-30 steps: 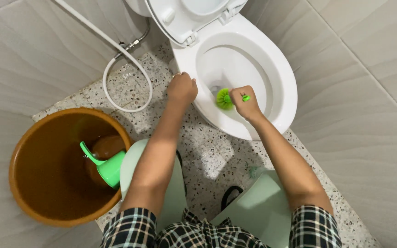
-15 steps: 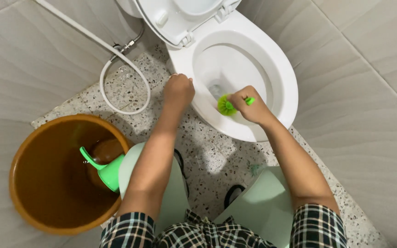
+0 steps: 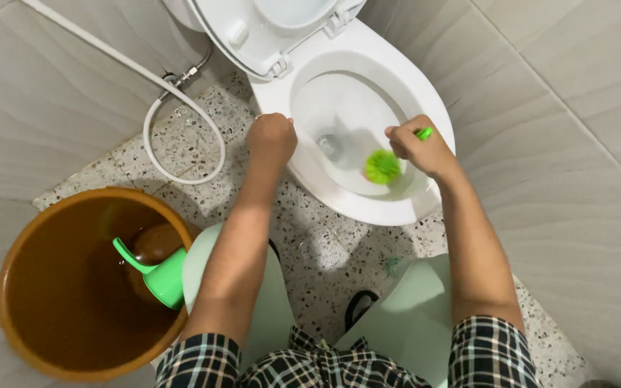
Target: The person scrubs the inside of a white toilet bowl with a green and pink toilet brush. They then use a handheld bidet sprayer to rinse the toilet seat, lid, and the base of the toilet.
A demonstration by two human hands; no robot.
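Note:
A white toilet bowl (image 3: 433, 115) stands at the top middle with its seat and lid (image 3: 253, 29) raised. My right hand (image 3: 418, 147) grips the green handle of a toilet brush, whose round green bristle head (image 3: 382, 167) is down inside the bowl near the front wall. My left hand (image 3: 272, 136) is a closed fist resting on the bowl's left rim, and I cannot see anything in it.
An orange-brown bucket (image 3: 23, 251) of water stands at the lower left with a green scoop (image 3: 159, 275) floating in it. A white spray hose (image 3: 181, 108) loops on the speckled floor left of the toilet. Grey tiled walls close in on both sides.
My right hand and the brush head have shifted toward the right front of the bowl. The view has moved a little; my left fist stays on the rim.

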